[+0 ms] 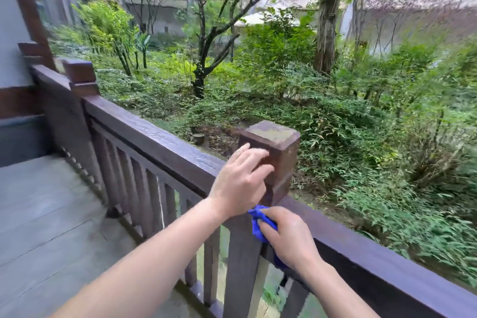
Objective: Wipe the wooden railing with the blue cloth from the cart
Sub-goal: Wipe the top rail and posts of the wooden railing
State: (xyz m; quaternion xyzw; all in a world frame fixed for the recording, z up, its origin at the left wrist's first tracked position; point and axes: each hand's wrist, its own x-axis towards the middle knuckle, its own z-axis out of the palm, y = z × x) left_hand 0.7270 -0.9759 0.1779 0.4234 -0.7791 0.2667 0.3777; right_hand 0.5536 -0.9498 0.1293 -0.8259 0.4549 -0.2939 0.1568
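Observation:
A dark brown wooden railing (154,137) runs diagonally from the far left to the lower right, with a square post (280,142) rising in the middle. My left hand (240,181) rests with spread fingers against the near side of that post and holds nothing. Just below it, my right hand (289,235) grips a crumpled blue cloth (256,224) and presses it against the railing at the base of the post. Part of the cloth is hidden under my fingers.
Grey deck boards (51,227) lie to the left of the railing. Another post (80,76) stands at the far corner beside a grey wall (13,33). Beyond the railing are dense shrubs and trees (327,20). No cart is in view.

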